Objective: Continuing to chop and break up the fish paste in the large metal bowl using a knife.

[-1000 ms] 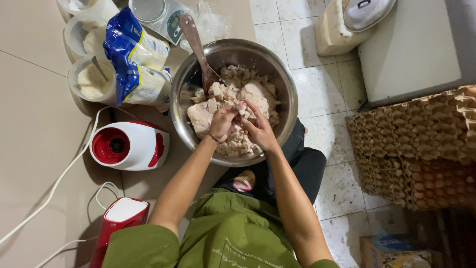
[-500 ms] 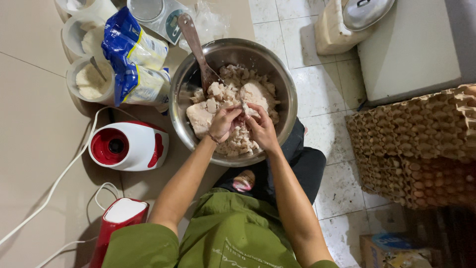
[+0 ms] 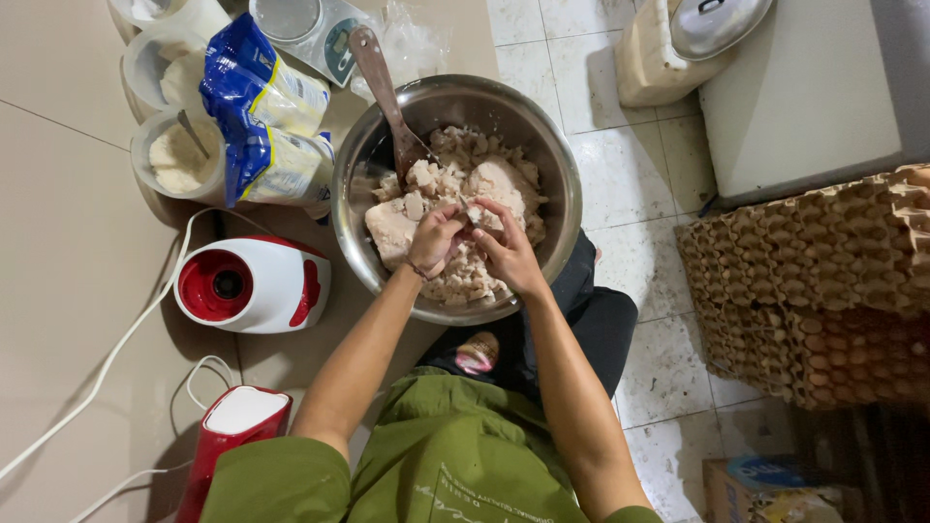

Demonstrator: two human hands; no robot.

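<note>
Two hands work inside one steel bowl (image 3: pixel 562 184) that sits on the tiled floor (image 3: pixel 639 174) just ahead of the person's knees: the left hand (image 3: pixel 436 240) is curled, fingers closed on a pale lump of dough (image 3: pixel 480 215), and the right hand (image 3: pixel 509 254) pinches the same lump from the other side, the two touching over it. One heap of torn dough chunks (image 3: pixel 426 184) fills the bowl, with one large smooth slab (image 3: pixel 387 237) at its left. One wooden spoon (image 3: pixel 380 82) leans in over the far rim. Left of the bowl lie one blue and white flour bag (image 3: pixel 262 116), three plastic tubs (image 3: pixel 170 155) of white powder partly hidden under it, one kitchen scale (image 3: pixel 310 29), and two red and white appliances (image 3: pixel 252 286) with white cords. Stacked egg trays (image 3: pixel 823 281) stand at the right, well apart.
</note>
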